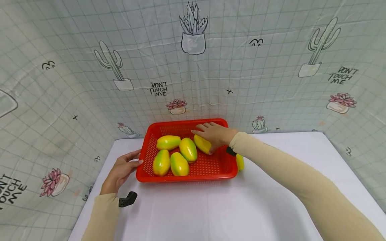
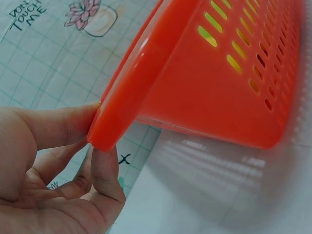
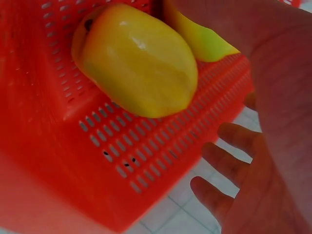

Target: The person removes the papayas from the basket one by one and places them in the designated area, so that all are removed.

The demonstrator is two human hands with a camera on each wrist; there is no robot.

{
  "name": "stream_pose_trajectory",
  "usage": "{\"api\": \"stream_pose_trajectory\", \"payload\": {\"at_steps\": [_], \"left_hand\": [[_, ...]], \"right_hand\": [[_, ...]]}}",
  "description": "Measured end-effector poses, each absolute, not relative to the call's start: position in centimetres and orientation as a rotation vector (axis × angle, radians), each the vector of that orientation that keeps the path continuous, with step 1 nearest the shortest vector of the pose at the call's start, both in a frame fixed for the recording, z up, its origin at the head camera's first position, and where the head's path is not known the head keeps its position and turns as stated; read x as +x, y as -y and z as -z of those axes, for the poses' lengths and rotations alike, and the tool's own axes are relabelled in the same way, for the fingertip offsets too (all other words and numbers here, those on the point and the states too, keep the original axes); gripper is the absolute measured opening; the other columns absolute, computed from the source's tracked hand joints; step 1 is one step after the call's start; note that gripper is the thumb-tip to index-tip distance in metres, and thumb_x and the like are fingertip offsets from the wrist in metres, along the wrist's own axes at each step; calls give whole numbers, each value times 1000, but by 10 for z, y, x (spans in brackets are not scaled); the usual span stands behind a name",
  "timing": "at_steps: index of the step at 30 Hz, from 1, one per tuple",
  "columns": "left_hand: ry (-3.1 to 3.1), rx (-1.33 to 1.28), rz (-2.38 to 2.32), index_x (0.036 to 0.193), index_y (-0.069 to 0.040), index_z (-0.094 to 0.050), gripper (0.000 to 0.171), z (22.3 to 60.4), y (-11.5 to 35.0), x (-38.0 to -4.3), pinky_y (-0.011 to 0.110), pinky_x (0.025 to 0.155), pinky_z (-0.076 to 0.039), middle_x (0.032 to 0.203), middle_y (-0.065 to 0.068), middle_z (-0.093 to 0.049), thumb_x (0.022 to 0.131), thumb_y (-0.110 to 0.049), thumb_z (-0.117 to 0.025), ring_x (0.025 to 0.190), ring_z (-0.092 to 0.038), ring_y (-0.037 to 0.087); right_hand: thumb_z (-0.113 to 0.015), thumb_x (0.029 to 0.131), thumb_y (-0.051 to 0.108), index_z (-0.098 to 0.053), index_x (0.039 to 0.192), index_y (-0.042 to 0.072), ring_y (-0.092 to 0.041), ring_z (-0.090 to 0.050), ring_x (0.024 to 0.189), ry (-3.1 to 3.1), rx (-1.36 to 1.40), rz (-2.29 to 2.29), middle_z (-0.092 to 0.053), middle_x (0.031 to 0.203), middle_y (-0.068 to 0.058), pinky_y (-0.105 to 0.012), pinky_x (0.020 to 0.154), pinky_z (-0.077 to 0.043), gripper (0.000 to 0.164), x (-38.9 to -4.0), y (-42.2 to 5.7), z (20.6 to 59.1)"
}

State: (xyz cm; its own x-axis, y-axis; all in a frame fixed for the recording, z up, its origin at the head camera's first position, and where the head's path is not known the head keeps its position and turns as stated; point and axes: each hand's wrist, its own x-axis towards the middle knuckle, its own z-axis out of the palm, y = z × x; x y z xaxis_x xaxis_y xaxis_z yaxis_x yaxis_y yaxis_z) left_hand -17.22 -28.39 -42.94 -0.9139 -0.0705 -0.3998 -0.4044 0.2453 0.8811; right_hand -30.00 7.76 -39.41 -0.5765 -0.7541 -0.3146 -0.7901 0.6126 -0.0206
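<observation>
A red plastic basket (image 1: 196, 178) with slotted walls stands on the table, holding several glossy yellow-green mangoes (image 1: 188, 150). At its left side my left hand (image 1: 122, 170) pinches the rim between thumb and fingers, which the left wrist view shows close up. My right hand (image 1: 215, 134) reaches over the basket's right half, above a yellow mango (image 1: 202, 144). In the right wrist view the fingers (image 3: 226, 163) are spread and apart from the mango (image 3: 139, 61). The thumb lies close to a second mango (image 3: 207, 41); whether it touches cannot be told.
Another yellow fruit (image 1: 240, 163) lies outside the basket at its right, partly hidden by the basket and my forearm. The white table (image 1: 193, 211) meets a hanging grid-patterned cloth (image 1: 211, 73) behind and at both sides.
</observation>
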Motion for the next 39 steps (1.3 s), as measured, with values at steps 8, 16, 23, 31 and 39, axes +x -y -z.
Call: {"api": "stream_pose_trajectory", "payload": {"at_steps": [8,16,23,31,39], "left_hand": [[-2239,-448,-1725,165,-5,-34,66,431,282,-172,31,103,-57,163,25,-36,106,-10,-63,122,-58,27],[-2233,-446,-1733,165,-6,-35,66,430,283,-172,26,98,-58,163,25,-36,106,-10,-64,117,-60,23],[-2238,-441,-1735,165,-5,-35,66,431,285,-172,24,96,-58,162,25,-36,106,-10,-64,115,-60,22],[-2245,-444,-1726,165,-6,-35,66,431,286,-173,26,99,-58,163,25,-35,106,-10,-64,120,-58,25],[-2257,-422,-1715,165,-5,-35,66,431,286,-173,25,97,-58,162,26,-36,106,-10,-64,117,-59,23]], "right_hand": [[-88,86,40,-25,169,13,-39,-31,155,-2518,-1211,-275,-28,171,-18,-54,129,-25,108,-308,-66,404],[-89,84,40,-24,169,15,-41,-29,156,-2477,-1121,-296,-28,171,-17,-58,129,-22,111,-312,-62,411],[-90,83,35,-28,168,16,-38,-31,155,-2469,-1112,-338,-32,168,-16,-57,129,-24,107,-310,-55,414],[-89,85,29,-31,167,15,-40,-33,154,-2460,-1091,-383,-37,164,-17,-55,129,-25,101,-305,-54,416],[-90,84,36,-29,165,10,-40,-36,150,-2502,-1091,-228,-39,163,-18,-55,128,-28,104,-307,-68,404]]}}
